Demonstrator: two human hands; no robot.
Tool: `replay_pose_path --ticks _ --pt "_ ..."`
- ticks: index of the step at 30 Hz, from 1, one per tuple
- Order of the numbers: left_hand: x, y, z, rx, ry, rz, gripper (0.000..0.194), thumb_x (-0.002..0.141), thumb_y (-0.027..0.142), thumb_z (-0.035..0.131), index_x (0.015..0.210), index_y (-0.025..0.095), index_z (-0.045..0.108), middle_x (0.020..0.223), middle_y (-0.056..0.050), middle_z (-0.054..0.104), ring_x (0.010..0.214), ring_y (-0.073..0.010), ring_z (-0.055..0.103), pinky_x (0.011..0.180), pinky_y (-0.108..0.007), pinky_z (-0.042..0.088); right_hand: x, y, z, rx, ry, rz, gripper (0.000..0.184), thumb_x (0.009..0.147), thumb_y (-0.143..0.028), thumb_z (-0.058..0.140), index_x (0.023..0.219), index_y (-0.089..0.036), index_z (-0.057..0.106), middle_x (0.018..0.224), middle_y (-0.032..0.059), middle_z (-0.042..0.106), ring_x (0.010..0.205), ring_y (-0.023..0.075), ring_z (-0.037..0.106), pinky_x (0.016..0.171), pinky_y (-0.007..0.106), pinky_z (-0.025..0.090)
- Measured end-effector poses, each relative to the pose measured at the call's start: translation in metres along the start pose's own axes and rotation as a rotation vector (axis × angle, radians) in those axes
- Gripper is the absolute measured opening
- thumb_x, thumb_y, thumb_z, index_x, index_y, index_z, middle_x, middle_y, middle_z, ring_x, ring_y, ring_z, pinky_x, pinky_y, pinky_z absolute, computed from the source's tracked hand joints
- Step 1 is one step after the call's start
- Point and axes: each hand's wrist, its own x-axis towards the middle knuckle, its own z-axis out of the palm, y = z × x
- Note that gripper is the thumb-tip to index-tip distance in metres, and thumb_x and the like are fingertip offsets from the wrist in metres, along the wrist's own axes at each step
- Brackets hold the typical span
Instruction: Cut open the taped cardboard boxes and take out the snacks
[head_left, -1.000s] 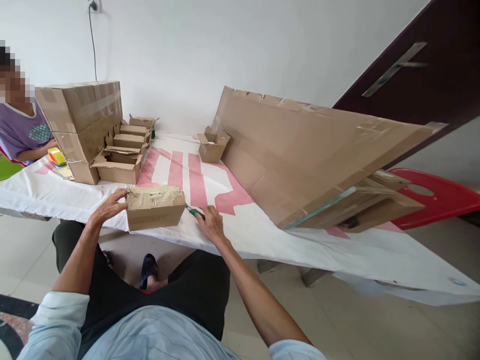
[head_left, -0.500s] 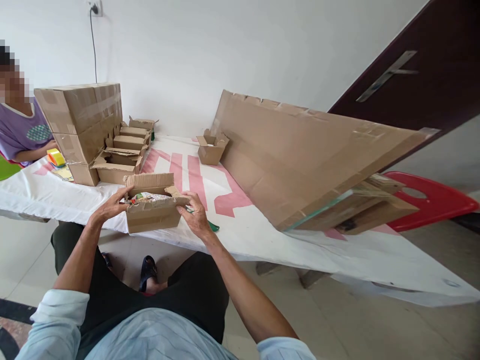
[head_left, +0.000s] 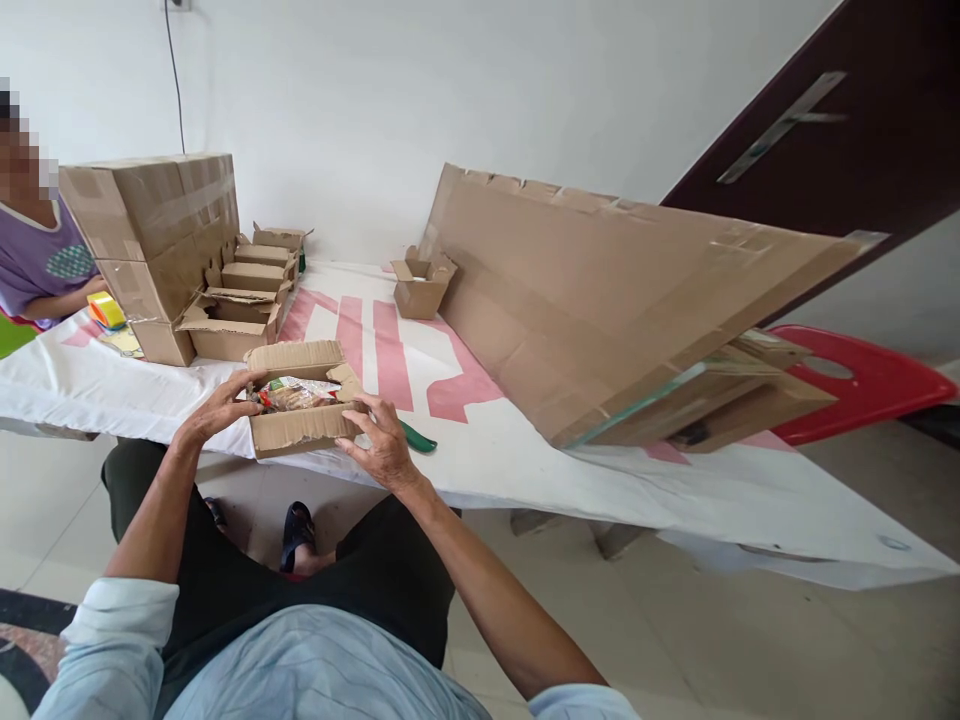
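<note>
A small cardboard box point(head_left: 296, 435) with its flaps opened outward rests at the table's near edge in front of me. Inside it lie clear and printed plastic packets point(head_left: 296, 394). My left hand point(head_left: 214, 412) grips the box's left end, fingertips at the rim. On the opposite end, my right hand point(head_left: 382, 445) holds the right corner, with its fingers over the edge and side. Just beyond the right hand, a green curved handle point(head_left: 418, 438) lies on the cloth; the rest of that object is hidden.
Taped boxes point(head_left: 161, 225) are stacked at left, beside a row of opened boxes point(head_left: 232, 325). Another small opened box point(head_left: 422, 285) stands against a large cardboard panel point(head_left: 585, 300). A tape roll point(head_left: 106, 310) lies near a seated person point(head_left: 56, 255). A red chair point(head_left: 862, 385) is at right.
The box's near and far flaps have folded further outward, showing more of the packets. My right hand has shifted slightly left and down along the box. The view has tilted a little.
</note>
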Motion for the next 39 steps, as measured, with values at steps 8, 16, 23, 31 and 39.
replay_pose_path --ticks 8,16,23,31,39 --pt "-0.002 0.005 0.001 0.004 0.016 0.024 0.056 0.088 0.051 0.084 0.139 0.026 0.088 0.159 -0.014 0.071 0.155 -0.0421 0.063 0.123 -0.055 0.062 0.001 -0.015 0.013 0.018 -0.017 0.008 0.03 0.1 -0.038 0.085 0.128 -0.027 0.083 0.151 0.0206 0.074 0.144 0.0448 0.068 0.127 0.07 0.056" --pt "0.004 0.006 0.0 0.087 0.091 0.026 0.056 0.089 0.064 0.087 0.131 0.026 0.09 0.157 -0.013 0.072 0.155 -0.042 0.062 0.13 -0.057 0.056 0.021 -0.032 -0.008 0.012 0.029 0.006 0.031 0.108 -0.05 0.082 0.128 -0.027 0.086 0.151 0.0169 0.079 0.142 0.0403 0.071 0.125 0.062 0.057" --pt "-0.005 -0.006 0.017 0.011 0.101 0.018 0.064 0.084 0.064 0.094 0.134 0.025 0.088 0.162 -0.015 0.064 0.152 -0.0409 0.063 0.114 -0.051 0.068 0.088 -0.006 -0.026 0.344 -0.167 0.149 0.031 0.113 -0.05 0.071 0.115 -0.026 0.091 0.129 0.0119 0.089 0.127 0.034 0.08 0.117 0.053 0.064" --pt "-0.013 -0.015 0.029 0.044 0.114 0.067 0.063 0.088 0.061 0.099 0.138 0.025 0.088 0.16 -0.017 0.065 0.152 -0.0407 0.063 0.127 -0.056 0.059 0.109 0.005 -0.021 0.052 -0.449 0.107 0.024 0.094 -0.039 0.087 0.114 -0.026 0.093 0.132 0.0113 0.09 0.126 0.0372 0.082 0.115 0.052 0.064" --pt "-0.024 -0.017 0.044 0.075 0.096 0.051 0.107 0.067 0.08 0.109 0.156 0.026 0.081 0.178 -0.02 0.051 0.169 -0.0502 0.049 0.141 -0.066 0.046 0.114 0.009 -0.026 -0.088 -0.547 -0.012 0.039 0.094 -0.033 0.08 0.131 -0.025 0.089 0.144 0.0126 0.087 0.138 0.0372 0.077 0.123 0.051 0.059"
